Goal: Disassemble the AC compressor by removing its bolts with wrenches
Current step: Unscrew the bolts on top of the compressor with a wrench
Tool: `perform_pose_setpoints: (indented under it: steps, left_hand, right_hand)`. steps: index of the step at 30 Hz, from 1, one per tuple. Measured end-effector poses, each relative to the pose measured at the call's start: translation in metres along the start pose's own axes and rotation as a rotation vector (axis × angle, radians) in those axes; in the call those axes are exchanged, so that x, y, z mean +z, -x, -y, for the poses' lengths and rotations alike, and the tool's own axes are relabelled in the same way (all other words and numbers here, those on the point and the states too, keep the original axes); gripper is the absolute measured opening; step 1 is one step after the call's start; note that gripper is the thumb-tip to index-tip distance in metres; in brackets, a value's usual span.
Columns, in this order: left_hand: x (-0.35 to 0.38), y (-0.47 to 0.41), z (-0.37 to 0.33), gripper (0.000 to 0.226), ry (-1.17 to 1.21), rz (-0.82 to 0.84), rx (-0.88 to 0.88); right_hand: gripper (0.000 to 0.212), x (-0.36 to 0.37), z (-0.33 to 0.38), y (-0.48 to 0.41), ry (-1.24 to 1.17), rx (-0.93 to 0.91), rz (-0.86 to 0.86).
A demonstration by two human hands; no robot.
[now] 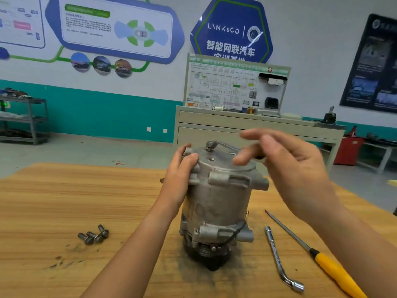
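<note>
Evidently mid-bolt: the left hand (182,166) gripped the compressor (219,201) by its top rim, steadying it upright on the tabletop (64,190); the right hand (285,168) hovered open over the wrench (223,145) seated on its top bolt (209,149). Next, likely, grasp that handle and turn. Some loose bolts (94,235) lay to its left.

Blue hexagonal wall sign (231,29) reading "LYNK&CO" above "智能网联汽车"; print on the wiring-diagram board (234,87) beneath it is too small to read.
</note>
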State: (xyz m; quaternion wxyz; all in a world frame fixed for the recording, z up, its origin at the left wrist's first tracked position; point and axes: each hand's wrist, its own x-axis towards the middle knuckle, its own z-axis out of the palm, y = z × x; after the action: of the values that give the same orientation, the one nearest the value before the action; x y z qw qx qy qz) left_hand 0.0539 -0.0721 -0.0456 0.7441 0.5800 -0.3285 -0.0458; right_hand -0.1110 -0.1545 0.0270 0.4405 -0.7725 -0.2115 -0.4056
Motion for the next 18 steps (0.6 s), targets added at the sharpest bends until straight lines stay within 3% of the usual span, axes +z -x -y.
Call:
perform_pose_setpoints:
  steps: [3,5,7,9,11,15,18]
  left_hand:
    - [0.001,0.001,-0.001,0.023,0.043,-0.004,-0.012]
    - [0.001,0.002,-0.001,0.024,0.05,0.003,-0.01]
    - [0.0,0.001,-0.001,0.025,0.044,0.009,-0.008]
    - [-0.001,0.001,-0.002,0.026,0.032,0.018,-0.012]
    - [0.0,0.002,-0.003,0.04,0.021,0.024,-0.013]
    - [0.0,0.003,-0.006,0.056,0.002,-0.001,-0.008]
    - [0.0,0.003,-0.008,0.055,-0.033,0.007,0.009]
  right_hand:
    - [0.025,-0.043,-0.042,0.009,0.244,0.221,-0.503]
    - [0.032,-0.06,-0.075,-0.014,0.538,0.404,-0.558]
    - [0.039,-0.065,-0.103,-0.051,0.717,0.609,-0.389]
    - [0.048,-0.052,-0.116,-0.09,0.745,0.821,-0.153]
    - [0.056,-0.024,-0.116,-0.121,0.753,0.897,0.096]
    - [0.047,0.052,-0.101,-0.153,0.965,0.667,0.561]
    - [0.039,0.098,-0.084,-0.154,1.048,0.433,0.66]
